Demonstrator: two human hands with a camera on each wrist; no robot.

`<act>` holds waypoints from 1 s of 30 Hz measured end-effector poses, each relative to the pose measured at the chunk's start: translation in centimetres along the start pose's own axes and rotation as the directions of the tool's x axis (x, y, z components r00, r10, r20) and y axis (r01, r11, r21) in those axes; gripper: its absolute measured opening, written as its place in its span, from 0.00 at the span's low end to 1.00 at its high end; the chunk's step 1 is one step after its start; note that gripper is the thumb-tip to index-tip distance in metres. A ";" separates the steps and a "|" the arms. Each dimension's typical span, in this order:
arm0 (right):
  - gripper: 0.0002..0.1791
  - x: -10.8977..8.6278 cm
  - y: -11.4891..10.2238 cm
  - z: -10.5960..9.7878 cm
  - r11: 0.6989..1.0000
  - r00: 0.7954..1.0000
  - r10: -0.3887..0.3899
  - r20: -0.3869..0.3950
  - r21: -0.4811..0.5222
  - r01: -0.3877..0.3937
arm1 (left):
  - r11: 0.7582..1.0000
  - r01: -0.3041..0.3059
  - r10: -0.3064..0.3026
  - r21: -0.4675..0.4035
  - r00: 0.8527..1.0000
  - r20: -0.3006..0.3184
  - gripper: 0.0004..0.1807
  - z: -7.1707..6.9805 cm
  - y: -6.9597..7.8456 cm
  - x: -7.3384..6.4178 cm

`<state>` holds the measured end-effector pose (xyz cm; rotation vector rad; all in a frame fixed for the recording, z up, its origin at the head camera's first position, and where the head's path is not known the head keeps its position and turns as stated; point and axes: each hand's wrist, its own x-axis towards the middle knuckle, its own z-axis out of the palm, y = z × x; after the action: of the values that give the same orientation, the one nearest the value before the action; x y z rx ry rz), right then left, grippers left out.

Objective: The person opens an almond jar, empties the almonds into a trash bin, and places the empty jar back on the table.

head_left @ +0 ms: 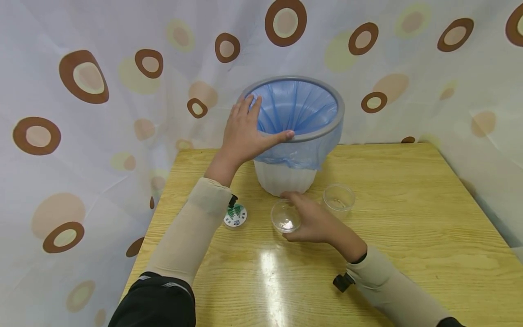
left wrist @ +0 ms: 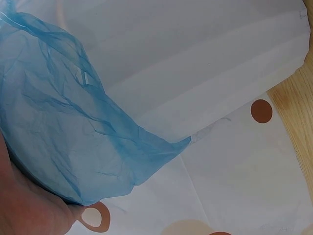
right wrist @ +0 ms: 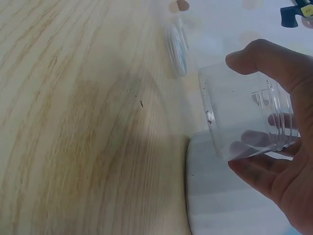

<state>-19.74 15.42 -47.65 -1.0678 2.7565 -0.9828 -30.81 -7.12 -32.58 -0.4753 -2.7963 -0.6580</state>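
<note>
A white trash bin [head_left: 283, 177] with a grey rim and a blue plastic bag [head_left: 294, 109] lining it stands upright on the table. My left hand [head_left: 245, 131] rests on the left front of the rim with spread fingers, its thumb along the front edge. The left wrist view shows the bag's overhang [left wrist: 73, 132] beside that hand. In front of the bin, my right hand [head_left: 312, 220] grips a clear plastic jar [right wrist: 239, 112] round its side, thumb opposite the fingers. The jar's threaded neck faces up, and nothing shows inside it.
Right of my right hand stands another clear plastic container [head_left: 339, 197]. A round lid [head_left: 235, 215] with a green leaf print lies to the left, partly behind my left sleeve. The wooden table [head_left: 400, 218] meets a patterned curtain [head_left: 122, 113] at the back and sides.
</note>
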 end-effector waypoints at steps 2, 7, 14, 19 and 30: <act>0.55 0.0 0.1 0.2 1.000 1.000 0.006 0.014 0.005 -0.006 | 1.000 0.001 -0.001 -0.001 1.000 0.002 0.69 0.0 0.0 0.0; 0.55 0.0 0.3 0.6 0.999 0.996 0.040 0.074 0.005 -0.041 | 1.000 0.002 -0.002 -0.011 1.000 0.000 0.69 0.0 0.0 -0.1; 0.54 -0.2 0.4 1.0 0.994 0.982 0.101 0.157 0.016 -0.105 | 1.000 0.000 0.000 -0.011 1.000 -0.005 0.69 0.0 -0.1 -0.1; 0.53 -0.2 0.6 1.3 0.994 0.981 0.103 0.166 0.003 -0.105 | 1.000 -0.003 0.003 -0.007 1.000 -0.003 0.69 0.1 -0.1 0.0; 0.51 -0.3 1.1 2.0 0.994 0.980 0.107 0.169 -0.044 -0.101 | 1.000 0.004 -0.004 -0.006 1.000 0.018 0.70 0.0 -0.3 0.0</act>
<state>-19.66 15.16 -49.92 -0.9529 2.6681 -0.7924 -30.93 -7.36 -32.65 -0.4797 -2.8133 -0.6671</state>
